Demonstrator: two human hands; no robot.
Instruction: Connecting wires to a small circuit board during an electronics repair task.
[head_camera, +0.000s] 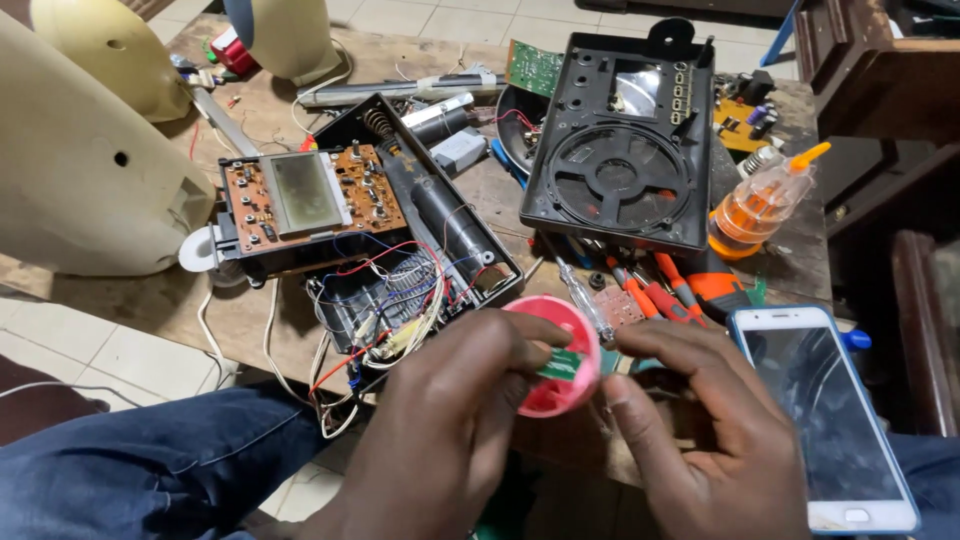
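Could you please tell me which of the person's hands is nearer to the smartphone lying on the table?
Right. The right hand lies just beside the smartphone, nearly touching its left edge; the left hand is farther left, holding the pink container.

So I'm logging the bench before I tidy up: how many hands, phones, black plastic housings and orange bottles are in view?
Bare hands: 2, left hand and right hand
White-framed smartphone: 1
Black plastic housings: 2, rear shell and wired chassis
Clear bottle of orange liquid: 1
Total: 6
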